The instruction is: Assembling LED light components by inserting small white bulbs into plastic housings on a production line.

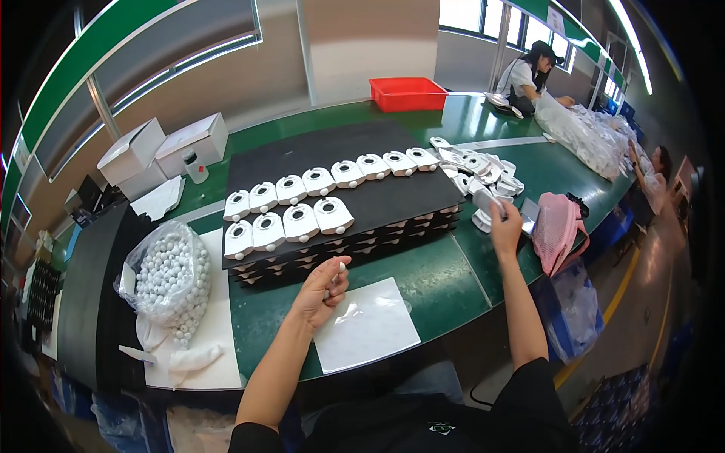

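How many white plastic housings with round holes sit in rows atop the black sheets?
12 white plastic housings: eight in the far row, four in the near row, at the left of the black top sheet. None seems hidden.

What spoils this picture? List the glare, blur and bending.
Head view: the table's front edge bows and the corners fall black; head view: the windows are washed out white, and shine marks the table's far part; head view: the right hand looks slightly blurred.

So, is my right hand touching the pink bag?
Apart. The head view shows your right hand to the left of the pink bag, with some green table visible between them.
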Available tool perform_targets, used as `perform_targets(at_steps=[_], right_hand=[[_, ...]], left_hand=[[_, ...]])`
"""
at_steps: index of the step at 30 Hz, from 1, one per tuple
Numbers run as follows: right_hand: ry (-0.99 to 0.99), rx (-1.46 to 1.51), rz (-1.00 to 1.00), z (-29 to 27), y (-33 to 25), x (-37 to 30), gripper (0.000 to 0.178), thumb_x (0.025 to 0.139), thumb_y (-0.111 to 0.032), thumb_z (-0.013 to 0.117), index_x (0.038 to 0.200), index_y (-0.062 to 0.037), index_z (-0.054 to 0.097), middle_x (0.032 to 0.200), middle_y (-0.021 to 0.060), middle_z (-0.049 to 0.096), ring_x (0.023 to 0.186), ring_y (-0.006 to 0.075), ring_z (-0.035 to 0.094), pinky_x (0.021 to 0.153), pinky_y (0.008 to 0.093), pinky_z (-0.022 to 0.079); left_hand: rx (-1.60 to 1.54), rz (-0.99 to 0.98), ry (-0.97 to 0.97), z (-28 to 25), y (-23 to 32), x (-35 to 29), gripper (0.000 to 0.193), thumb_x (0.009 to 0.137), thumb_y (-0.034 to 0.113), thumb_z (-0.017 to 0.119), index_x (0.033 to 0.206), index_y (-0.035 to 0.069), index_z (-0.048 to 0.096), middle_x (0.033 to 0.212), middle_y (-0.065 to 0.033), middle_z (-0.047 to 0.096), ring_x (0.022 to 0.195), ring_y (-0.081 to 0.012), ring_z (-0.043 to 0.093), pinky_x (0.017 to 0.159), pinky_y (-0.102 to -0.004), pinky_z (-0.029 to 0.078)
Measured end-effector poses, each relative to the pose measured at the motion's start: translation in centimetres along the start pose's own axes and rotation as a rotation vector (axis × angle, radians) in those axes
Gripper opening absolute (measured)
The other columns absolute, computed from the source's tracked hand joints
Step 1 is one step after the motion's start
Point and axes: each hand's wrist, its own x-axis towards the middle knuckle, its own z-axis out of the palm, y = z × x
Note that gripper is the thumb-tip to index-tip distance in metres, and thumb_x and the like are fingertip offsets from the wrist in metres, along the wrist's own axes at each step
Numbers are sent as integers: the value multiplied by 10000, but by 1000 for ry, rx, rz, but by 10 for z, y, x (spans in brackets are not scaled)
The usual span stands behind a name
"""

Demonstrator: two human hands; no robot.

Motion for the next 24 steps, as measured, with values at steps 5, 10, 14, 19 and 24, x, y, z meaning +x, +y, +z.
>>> perform_targets(at_steps=[5,10,14,19,24], right_hand=[[132,886,580,-32,-49,-16,201,833,-158,564,986,-30,543,788,34,579,595,126,585,459,194,423],[-583,647,350,-50,-125,-57,218,750,-63,633,939,-21,533,755,47,585,596,95,575,489,185,441],[-822,559,88,-37,-163,-81,141,737,16,640,870,19,592,795,34,609,743,87,581,649,204,478],[-915,785,304,-5,-187,-116,130,797,5,586,925,13,571,838,32,595,741,81,563,657,208,470],[-928,846,357,18,-189,-143,146,848,-24,522,991,-4,503,836,28,581,753,69,535,658,209,434]], left_hand=[[-18,28,-48,5,1,-3,257,840,177,584,1066,76,516,753,5,463,537,-43,337,399,-161,192],[5,45,-74,2,-4,-1,281,833,116,577,1099,92,491,839,-7,500,559,-46,344,400,-160,194],[95,69,-41,-4,-4,0,280,808,97,606,1073,98,515,907,-9,547,554,-35,344,405,-151,202],[101,82,-1,0,1,-1,237,813,142,616,1033,87,548,903,-9,559,554,-24,348,407,-141,206],[34,80,4,-3,1,2,243,856,286,571,962,67,568,832,2,544,542,-24,354,387,-152,199]])
